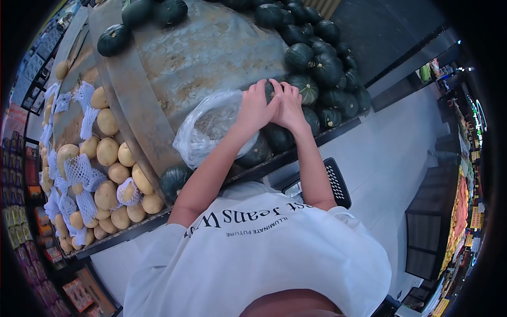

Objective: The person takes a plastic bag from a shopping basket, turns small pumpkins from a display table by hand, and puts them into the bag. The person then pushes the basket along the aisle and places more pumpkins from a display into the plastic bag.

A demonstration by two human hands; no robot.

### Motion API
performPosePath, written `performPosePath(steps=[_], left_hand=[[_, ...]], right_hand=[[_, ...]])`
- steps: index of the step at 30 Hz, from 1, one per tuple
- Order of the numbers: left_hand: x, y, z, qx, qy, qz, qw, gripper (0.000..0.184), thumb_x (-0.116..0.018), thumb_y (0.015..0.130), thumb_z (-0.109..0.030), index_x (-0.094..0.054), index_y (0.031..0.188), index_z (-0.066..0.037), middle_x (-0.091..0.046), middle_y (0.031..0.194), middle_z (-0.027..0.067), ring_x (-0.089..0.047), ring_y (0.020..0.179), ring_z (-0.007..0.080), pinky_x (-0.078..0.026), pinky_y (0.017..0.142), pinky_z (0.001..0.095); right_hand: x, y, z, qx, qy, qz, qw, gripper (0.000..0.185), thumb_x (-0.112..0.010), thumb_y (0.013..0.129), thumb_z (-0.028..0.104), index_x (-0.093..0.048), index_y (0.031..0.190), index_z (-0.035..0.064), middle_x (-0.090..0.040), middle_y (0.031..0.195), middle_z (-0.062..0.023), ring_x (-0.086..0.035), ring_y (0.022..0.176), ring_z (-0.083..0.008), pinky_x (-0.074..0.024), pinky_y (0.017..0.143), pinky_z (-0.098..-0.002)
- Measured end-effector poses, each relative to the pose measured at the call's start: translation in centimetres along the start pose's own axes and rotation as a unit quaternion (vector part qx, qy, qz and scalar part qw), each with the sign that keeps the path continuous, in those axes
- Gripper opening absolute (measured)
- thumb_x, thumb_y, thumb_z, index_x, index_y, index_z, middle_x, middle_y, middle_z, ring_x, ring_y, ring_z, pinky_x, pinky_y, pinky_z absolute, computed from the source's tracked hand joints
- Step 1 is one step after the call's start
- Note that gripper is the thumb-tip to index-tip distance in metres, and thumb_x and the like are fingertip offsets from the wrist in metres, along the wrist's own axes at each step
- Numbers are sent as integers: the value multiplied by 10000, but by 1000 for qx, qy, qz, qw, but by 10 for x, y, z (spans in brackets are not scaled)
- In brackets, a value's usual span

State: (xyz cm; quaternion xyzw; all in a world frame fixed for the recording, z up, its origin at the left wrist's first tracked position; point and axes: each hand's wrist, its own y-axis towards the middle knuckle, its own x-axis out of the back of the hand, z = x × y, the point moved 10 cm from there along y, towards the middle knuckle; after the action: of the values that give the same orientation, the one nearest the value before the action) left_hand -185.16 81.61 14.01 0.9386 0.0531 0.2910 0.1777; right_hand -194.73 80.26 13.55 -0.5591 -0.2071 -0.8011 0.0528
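Observation:
My left hand (256, 107) and my right hand (288, 108) are close together at the near edge of the stand. Their fingers curve over a dark green pumpkin (270, 92), which shows only in the gap between them. The palms and most of the pumpkin are hidden from above. A clear plastic bag (193, 138) lies with its mouth spread, just left of my left hand and partly behind that forearm. More dark green pumpkins (326, 70) are heaped directly to the right of my hands.
On the left, tan round melons (107, 152), some in white foam nets (84, 171), fill a section behind a divider (129, 124). A black perforated basket (338, 182) is below the stand's front edge. Dark crates (422, 245) stand across the aisle.

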Motion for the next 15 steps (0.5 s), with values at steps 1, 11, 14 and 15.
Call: performPosePath(steps=[1,11,14,15], left_hand=[[0,0,-1,4,-5,-8,1000,641,-616,816,-356,-431,1255,72,-518,1180,282,-512,1091,410,-402,936,449],[12,-3,-6,81,-95,27,992,692,-609,833,-355,-351,1310,76,-435,1271,317,-458,1178,432,-391,978,437],[47,-21,-42,-9,-146,-29,989,689,-629,830,-313,-339,1334,56,-400,1307,307,-435,1217,407,-379,994,424],[50,-27,-47,6,-184,-3,983,717,-634,840,-285,-283,1368,50,-371,1342,288,-412,1247,380,-367,1007,429]], right_hand=[[0,1,2,12,0,-8,1000,795,-729,667,288,-389,1366,122,-422,1295,-221,-382,1205,-386,-322,995,-484],[16,-8,12,18,33,-82,996,862,-782,580,351,-430,1318,78,-422,1271,-225,-362,1207,-393,-278,1018,-477],[50,-19,17,16,91,-156,983,878,-804,554,327,-420,1306,85,-402,1275,-205,-355,1203,-378,-276,1020,-475],[64,-24,23,8,122,-172,977,897,-819,533,287,-403,1302,87,-394,1277,-187,-352,1203,-364,-277,1031,-464]])
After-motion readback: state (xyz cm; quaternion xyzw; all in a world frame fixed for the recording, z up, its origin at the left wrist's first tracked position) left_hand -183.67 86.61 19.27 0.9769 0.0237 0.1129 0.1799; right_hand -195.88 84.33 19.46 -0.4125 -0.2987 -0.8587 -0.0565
